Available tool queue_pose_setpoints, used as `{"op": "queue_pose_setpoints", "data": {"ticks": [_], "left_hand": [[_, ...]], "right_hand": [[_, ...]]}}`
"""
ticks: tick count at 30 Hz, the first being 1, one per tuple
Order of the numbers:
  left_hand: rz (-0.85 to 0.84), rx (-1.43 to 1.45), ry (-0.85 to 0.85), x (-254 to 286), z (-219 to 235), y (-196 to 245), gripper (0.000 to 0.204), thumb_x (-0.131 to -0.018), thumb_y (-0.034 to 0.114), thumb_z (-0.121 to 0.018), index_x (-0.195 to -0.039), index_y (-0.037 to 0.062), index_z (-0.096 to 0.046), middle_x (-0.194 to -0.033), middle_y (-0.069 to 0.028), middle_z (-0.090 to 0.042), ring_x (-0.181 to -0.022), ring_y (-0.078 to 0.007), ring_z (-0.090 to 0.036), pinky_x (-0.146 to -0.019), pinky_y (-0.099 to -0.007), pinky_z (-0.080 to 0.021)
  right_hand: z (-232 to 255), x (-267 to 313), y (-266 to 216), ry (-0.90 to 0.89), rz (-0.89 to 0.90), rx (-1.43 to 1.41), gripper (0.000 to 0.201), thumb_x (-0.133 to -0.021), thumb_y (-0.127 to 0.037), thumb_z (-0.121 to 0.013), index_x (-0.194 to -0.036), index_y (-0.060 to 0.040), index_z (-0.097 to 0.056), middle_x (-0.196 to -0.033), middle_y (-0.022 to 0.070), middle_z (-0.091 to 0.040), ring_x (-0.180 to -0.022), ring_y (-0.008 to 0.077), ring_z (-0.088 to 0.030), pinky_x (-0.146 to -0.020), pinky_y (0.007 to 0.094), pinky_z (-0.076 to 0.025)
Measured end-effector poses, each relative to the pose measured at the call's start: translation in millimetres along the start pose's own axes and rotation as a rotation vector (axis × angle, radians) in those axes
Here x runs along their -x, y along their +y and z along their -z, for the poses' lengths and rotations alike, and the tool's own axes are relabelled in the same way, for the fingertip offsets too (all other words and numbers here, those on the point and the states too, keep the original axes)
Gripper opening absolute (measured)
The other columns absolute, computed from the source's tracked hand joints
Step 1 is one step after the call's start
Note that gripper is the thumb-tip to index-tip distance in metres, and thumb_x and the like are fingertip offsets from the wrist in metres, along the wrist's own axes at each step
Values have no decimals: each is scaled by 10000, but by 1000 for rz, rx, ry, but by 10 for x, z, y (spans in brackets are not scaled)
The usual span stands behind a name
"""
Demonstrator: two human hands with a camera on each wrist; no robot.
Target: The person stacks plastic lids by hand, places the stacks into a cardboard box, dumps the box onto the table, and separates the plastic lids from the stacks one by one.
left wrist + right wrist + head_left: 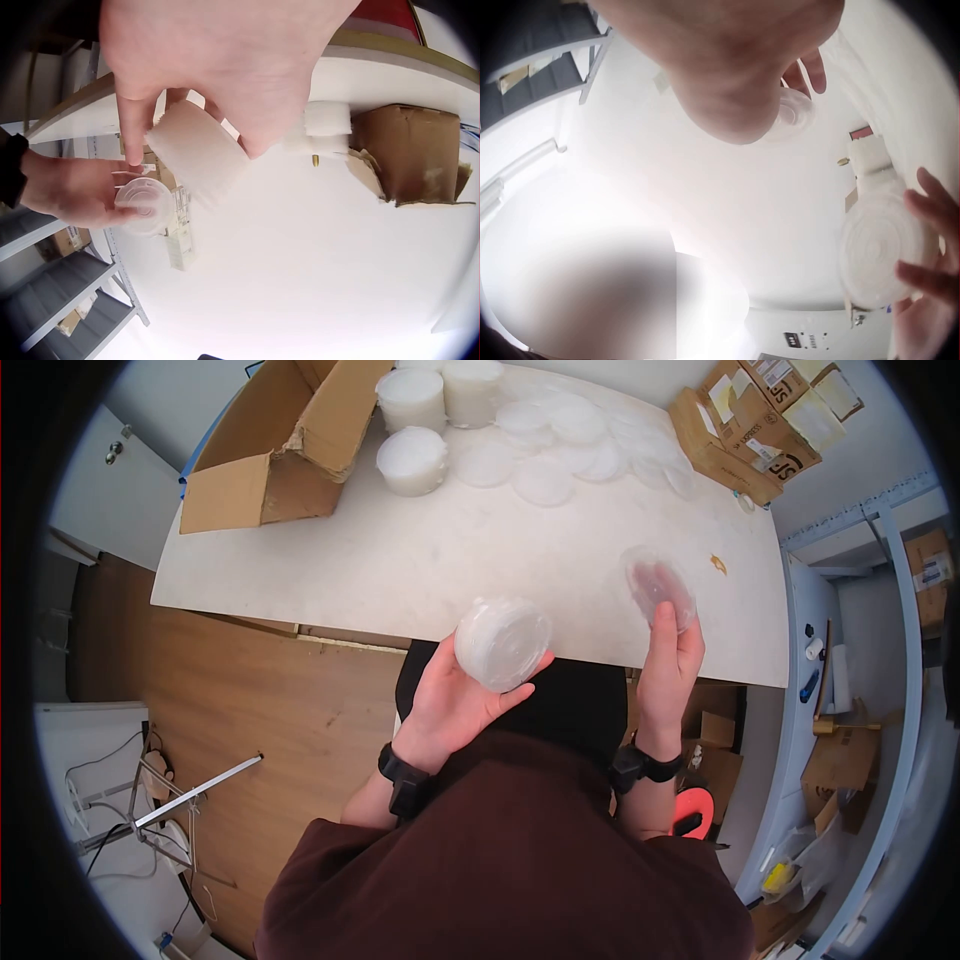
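Observation:
Over the table's front edge, my left hand [440, 700] grips a round, translucent plastic tub [503, 644] with white contents. The tub is tilted, one round face turned up toward the head view. Fingers and thumb wrap its side in the left wrist view, where the tub [199, 146] looks white and rough-edged. To the right, my right hand [668, 675] pinches a thin, clear round lid [660, 588] at its near edge, the thumb lying across it. Tub and lid are well apart. Concentric rings show on the face of the tub [877, 247] in the right wrist view.
Several similar white-filled tubs [412, 462] stand at the back of the white table [400, 570], beside an open cardboard box [290, 440]. Clear round lids [543, 480] lie spread to their right. Stacked cartons [750, 420] occupy the far right corner, with shelving [910, 660] beyond.

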State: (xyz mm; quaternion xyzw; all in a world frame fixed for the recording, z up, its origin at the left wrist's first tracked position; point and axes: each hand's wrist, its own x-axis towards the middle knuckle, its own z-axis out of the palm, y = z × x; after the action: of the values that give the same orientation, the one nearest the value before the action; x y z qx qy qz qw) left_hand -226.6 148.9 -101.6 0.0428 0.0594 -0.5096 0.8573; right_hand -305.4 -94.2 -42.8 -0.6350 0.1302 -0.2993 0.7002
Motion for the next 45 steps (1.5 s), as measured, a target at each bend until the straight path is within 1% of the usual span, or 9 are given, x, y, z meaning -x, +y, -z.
{"op": "queue_pose_setpoints", "data": {"ticks": [3, 7, 12, 15, 28, 33, 36, 40, 45], "left_hand": [[-68, -96, 23, -51, -83, 36, 707, -1144, 424, -558, -1736, 119, -321, -1728, -166, -432, -1577, -437, -447, -1157, -508, -564], [-115, -184, -27, -99, -116, 131, 826, -1075, 409, -684, -1749, 127, -298, -1731, -143, -421, -1589, -397, -437, -1196, -496, -505], [-154, -472, 127, -161, -286, 137, 1182, -933, 525, -820, -1802, 140, -118, -1730, -115, -392, -1600, -326, -419, -1256, -513, -412], [-160, -574, 74, -244, -317, 156, 1278, -898, 584, -837, -1806, 133, -58, -1736, -132, -375, -1605, -322, -412, -1271, -525, -398], [-164, -625, 111, -490, -290, 193, 1251, -915, 594, -823, -1807, 140, -72, -1739, -125, -373, -1587, -314, -430, -1246, -530, -425], [-115, -202, 281, -526, -370, 230, 775, -1112, 563, -531, -1718, 109, -366, -1708, -112, -467, -1543, -357, -487, -1211, -573, -475], [-60, -4, 232, -510, -332, 278, 692, -1154, 549, -416, -1697, 120, -402, -1727, -119, -447, -1559, -374, -466, -1206, -625, -470], [-2, 63, 74, -433, -165, 358, 736, -1143, 592, -391, -1736, 157, -351, -1749, -108, -411, -1596, -372, -420, -1252, -611, -436], [-21, 235, 121, -442, -125, 394, 694, -1160, 545, -430, -1726, 148, -366, -1701, -140, -464, -1462, -364, -557, -1114, -583, -565]], "right_hand": [[-135, -487, 34, -113, 458, 941, 466, -1088, -108, -639, -1543, -14, -605, -1502, 229, -646, -1395, 404, -608, -1214, 453, -459], [-327, -411, 133, -156, 378, 1007, 500, -1056, -92, -693, -1540, -7, -597, -1473, 210, -660, -1352, 358, -631, -1160, 436, -500], [-233, -5, 116, -500, -328, -45, 237, -1084, -97, -709, -1291, -8, -636, -1249, 76, -710, -1171, 191, -711, -1051, 371, -565], [-327, 28, 41, -519, -425, -179, 165, -1083, -77, -720, -1213, -25, -633, -1185, 33, -707, -1101, 147, -721, -1031, 343, -563], [-285, -161, 39, -521, -366, -3, 120, -1008, 10, -702, -1115, -7, -651, -1031, 33, -696, -914, 115, -693, -886, 298, -560], [-251, -183, 0, -474, -279, -11, 86, -994, 31, -612, -1070, -5, -623, -1007, 42, -653, -928, 129, -644, -906, 313, -546], [-225, -289, -38, -418, -272, -109, 103, -1002, 31, -560, -1078, -6, -621, -1028, 32, -637, -980, 132, -616, -920, 319, -533], [-42, -433, -5, -398, -299, -59, 113, -1016, 11, -526, -1079, -9, -618, -1045, 19, -623, -997, 126, -587, -914, 309, -517], [-57, -669, 136, -101, -331, -37, 159, -1105, -103, -529, -1177, 5, -621, -1085, 50, -687, -902, 123, -623, -826, 304, -530]]}}
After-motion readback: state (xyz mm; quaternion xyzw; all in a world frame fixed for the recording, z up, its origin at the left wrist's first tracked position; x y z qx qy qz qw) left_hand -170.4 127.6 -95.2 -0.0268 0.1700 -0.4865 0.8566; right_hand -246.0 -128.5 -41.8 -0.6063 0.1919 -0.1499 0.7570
